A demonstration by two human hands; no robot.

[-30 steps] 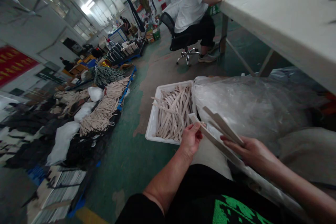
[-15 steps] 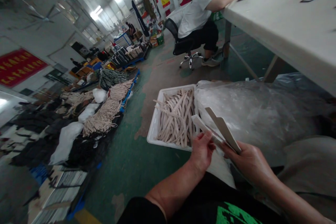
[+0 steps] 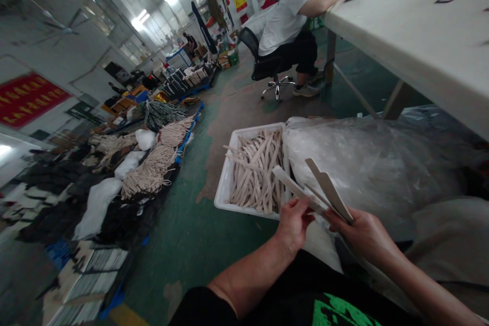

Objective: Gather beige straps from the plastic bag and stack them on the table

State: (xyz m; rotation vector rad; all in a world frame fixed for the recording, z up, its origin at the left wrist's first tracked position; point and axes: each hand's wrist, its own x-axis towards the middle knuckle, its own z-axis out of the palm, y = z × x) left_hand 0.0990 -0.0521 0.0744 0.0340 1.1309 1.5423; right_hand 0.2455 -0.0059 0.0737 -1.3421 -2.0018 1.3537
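Note:
My left hand (image 3: 293, 223) is closed, pinching a pale flat strip (image 3: 288, 182) between thumb and fingers. This strip slants up to the left, its free end over the edge of the white plastic tub. My right hand (image 3: 361, 232) grips flat beige strips (image 3: 329, 191) that fan out upward, and the pale strip's lower end reaches toward its fingers. Whether the strips are leather or another material I cannot tell. Just beyond my left hand, the white tub (image 3: 222, 183) holds many tangled beige straps (image 3: 254, 170).
A large clear plastic bag (image 3: 351, 158) lies right of the tub, under a white table (image 3: 412, 25). A person (image 3: 284, 25) leans on that table from a black office chair (image 3: 250, 43). Beige strap bundles (image 3: 147, 170) lie on a pallet across the green floor (image 3: 171, 244).
The pale strip has swung slightly left and away from the beige strips, widening the gap between them. Both hands keep their hold, nearly in place.

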